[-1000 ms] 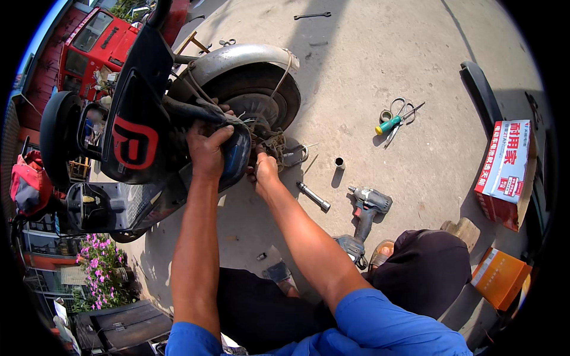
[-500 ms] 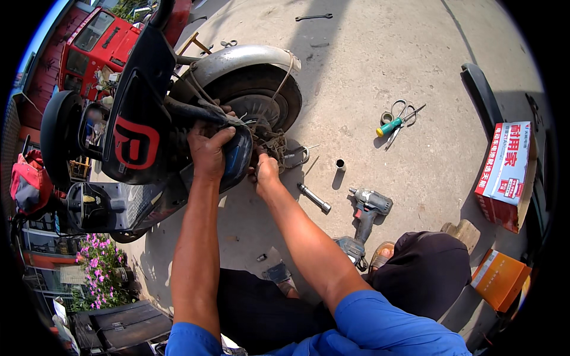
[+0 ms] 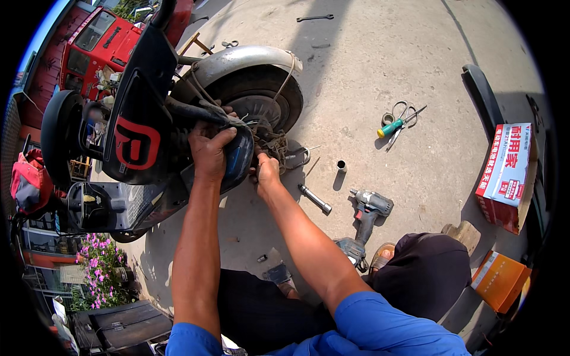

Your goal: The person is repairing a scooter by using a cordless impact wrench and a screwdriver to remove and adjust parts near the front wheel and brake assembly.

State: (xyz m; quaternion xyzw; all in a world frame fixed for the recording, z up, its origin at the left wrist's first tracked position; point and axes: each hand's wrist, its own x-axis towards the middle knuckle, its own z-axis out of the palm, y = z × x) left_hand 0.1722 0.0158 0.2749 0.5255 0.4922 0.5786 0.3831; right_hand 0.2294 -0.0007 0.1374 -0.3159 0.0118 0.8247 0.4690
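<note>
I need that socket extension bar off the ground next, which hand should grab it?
Probably the right hand: it rests by the wheel hub, nearest the bar, and looks free. The left hand grips the blue cover.

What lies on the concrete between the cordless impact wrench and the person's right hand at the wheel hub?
In the head view, a long silver socket extension lies between the grey cordless impact wrench and the right hand; otherwise bare concrete.

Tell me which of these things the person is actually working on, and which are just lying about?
In hand:
left hand gripping the dark blue cover
right hand at the wheel hub
scooter

Lying about:
cordless driver
metal socket
extension bar
scissors
screwdriver
boxes
</note>
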